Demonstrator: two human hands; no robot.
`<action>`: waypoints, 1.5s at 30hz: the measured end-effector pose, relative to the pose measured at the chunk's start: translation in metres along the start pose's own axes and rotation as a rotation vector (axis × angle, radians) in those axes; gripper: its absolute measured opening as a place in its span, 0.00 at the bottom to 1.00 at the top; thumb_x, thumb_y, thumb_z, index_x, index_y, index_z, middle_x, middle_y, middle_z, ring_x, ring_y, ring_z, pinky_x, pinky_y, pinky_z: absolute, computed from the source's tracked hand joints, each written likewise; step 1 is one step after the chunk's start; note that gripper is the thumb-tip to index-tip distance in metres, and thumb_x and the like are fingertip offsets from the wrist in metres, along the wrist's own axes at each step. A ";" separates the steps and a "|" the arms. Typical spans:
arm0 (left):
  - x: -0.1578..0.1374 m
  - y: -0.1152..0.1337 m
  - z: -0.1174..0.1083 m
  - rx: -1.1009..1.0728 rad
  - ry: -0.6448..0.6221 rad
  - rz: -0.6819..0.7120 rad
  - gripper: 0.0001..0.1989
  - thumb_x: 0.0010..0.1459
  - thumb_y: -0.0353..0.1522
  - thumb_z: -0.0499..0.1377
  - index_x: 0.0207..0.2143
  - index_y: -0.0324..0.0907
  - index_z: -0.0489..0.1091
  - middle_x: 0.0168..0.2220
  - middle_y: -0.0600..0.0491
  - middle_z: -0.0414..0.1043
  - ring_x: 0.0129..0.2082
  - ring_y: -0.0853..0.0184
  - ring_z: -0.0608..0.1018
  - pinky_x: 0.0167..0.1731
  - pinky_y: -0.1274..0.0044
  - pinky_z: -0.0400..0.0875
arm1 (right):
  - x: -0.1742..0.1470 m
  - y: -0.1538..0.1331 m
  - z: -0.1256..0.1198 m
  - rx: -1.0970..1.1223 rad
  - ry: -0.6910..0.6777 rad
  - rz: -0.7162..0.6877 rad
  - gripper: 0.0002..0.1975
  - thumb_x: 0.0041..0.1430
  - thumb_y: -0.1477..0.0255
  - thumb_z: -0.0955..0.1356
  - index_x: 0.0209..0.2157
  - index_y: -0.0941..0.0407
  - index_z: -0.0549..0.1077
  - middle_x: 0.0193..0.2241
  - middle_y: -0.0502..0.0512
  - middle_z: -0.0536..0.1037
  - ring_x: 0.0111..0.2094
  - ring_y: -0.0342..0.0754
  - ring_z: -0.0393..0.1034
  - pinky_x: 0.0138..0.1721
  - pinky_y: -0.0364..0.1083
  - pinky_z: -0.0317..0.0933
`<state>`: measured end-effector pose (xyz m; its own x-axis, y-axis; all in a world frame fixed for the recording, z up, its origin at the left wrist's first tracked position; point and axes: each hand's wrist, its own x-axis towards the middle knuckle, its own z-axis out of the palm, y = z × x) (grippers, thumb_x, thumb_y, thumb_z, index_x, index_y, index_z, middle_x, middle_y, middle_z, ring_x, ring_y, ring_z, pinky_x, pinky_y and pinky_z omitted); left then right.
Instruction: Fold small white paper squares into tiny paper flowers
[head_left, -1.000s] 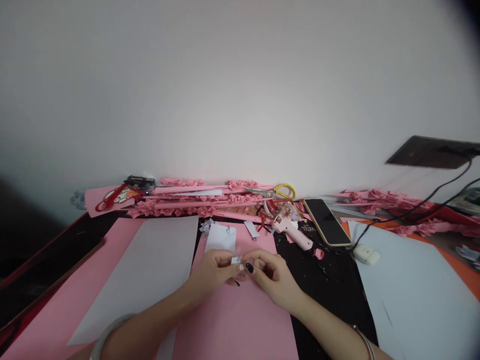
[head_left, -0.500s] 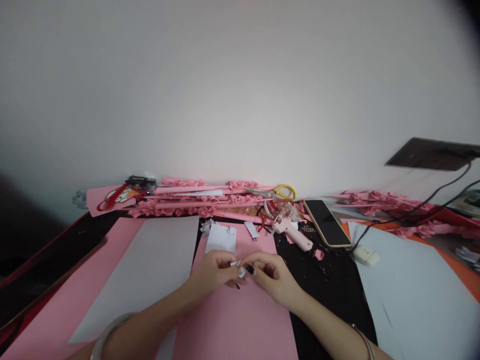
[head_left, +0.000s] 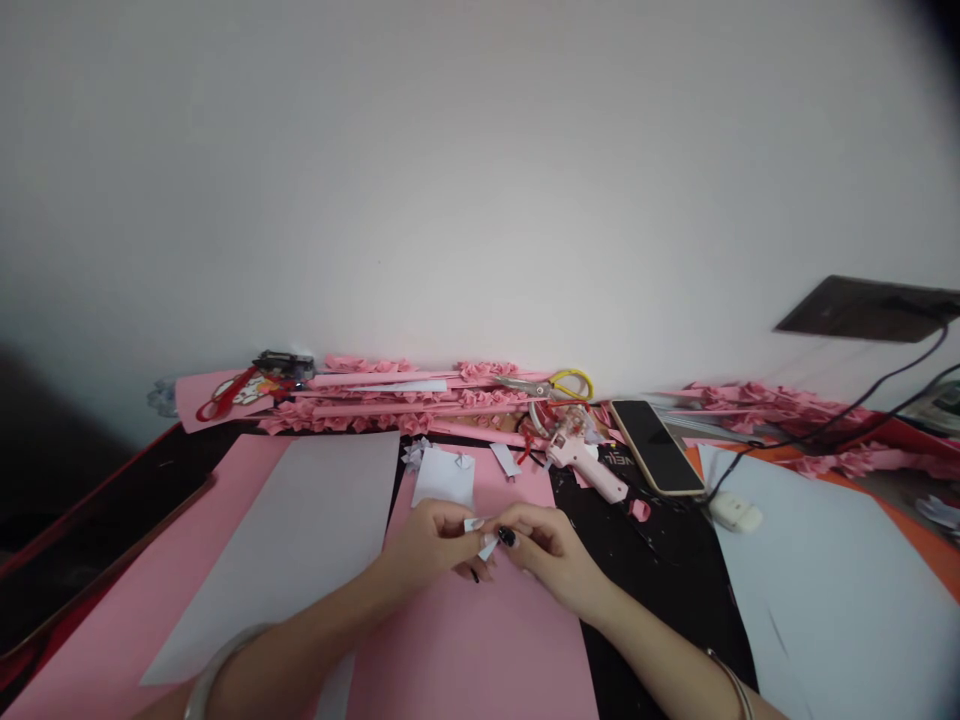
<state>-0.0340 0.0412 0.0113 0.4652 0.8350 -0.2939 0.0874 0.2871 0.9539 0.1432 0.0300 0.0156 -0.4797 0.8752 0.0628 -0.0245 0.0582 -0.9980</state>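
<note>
Between my two hands is a small folded piece of white paper (head_left: 487, 549), partly covered by the fingers. My left hand (head_left: 435, 540) pinches it from the left, thumb on top. From the right, my right hand (head_left: 551, 555) grips its other side, a dark-nailed thumb pressed near the fold. Both hands are over a pink paper sheet (head_left: 480, 650). Just beyond them lies a stack of white paper pieces (head_left: 442, 477), with small folded white paper bits (head_left: 415, 455) at its upper left corner. A loose white strip (head_left: 505, 460) rests to its right.
A pink glue gun (head_left: 589, 468), a phone (head_left: 656, 447) and a white case (head_left: 735, 511) lie to the right. Yellow-handled scissors (head_left: 570, 383) rest on pink paper flower stems (head_left: 375, 410) along the wall. White sheets (head_left: 300, 540) spread left and right. Black cables (head_left: 840, 410) run down at right.
The white paper shows a little more between my fingers, and its angle has shifted slightly. Both hands stay in nearly the same place.
</note>
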 end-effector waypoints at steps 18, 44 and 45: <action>-0.002 -0.001 0.001 -0.143 -0.113 -0.026 0.15 0.49 0.41 0.61 0.22 0.37 0.68 0.18 0.54 0.73 0.17 0.68 0.76 0.21 0.78 0.71 | 0.001 0.003 -0.003 0.107 -0.008 -0.012 0.18 0.56 0.59 0.65 0.37 0.60 0.74 0.14 0.44 0.58 0.15 0.38 0.48 0.18 0.39 0.44; 0.002 -0.003 -0.001 -0.164 -0.144 -0.016 0.15 0.49 0.39 0.60 0.20 0.35 0.70 0.17 0.53 0.72 0.15 0.70 0.75 0.17 0.81 0.69 | 0.000 0.000 -0.002 0.133 -0.078 -0.029 0.18 0.59 0.62 0.64 0.38 0.61 0.76 0.13 0.44 0.58 0.15 0.37 0.47 0.18 0.39 0.43; 0.002 -0.003 -0.001 -0.164 -0.136 -0.014 0.15 0.49 0.39 0.61 0.20 0.36 0.70 0.17 0.54 0.72 0.15 0.71 0.75 0.18 0.80 0.69 | 0.000 0.000 -0.002 0.130 -0.075 -0.033 0.17 0.59 0.62 0.63 0.39 0.61 0.75 0.13 0.44 0.58 0.15 0.37 0.47 0.18 0.39 0.43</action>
<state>-0.0339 0.0423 0.0078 0.5806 0.7623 -0.2859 -0.0448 0.3805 0.9237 0.1453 0.0310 0.0157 -0.5409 0.8351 0.1001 -0.1524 0.0198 -0.9881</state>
